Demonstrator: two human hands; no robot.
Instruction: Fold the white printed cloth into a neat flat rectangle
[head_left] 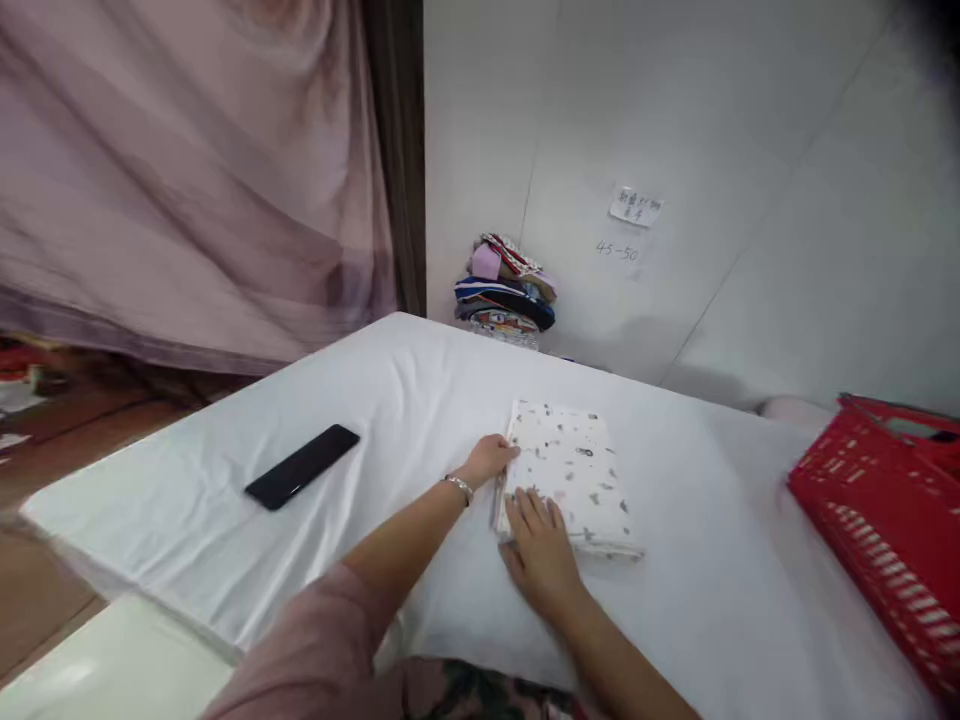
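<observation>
A folded white cloth with small scattered prints lies flat as a thick rectangle on the white-covered table. At its left edge, my left hand is closed on the layers, thumb uppermost and the other fingers partly hidden. My right hand rests on the near left corner, its fingers stretched out flat over the top and the thumb just off the near edge. A silver bracelet circles my left wrist.
A black phone lies on the table to the left. On the right stands a red plastic basket. Folded fabrics are stacked beyond the far edge, by the white wall. A pink curtain hangs at the left.
</observation>
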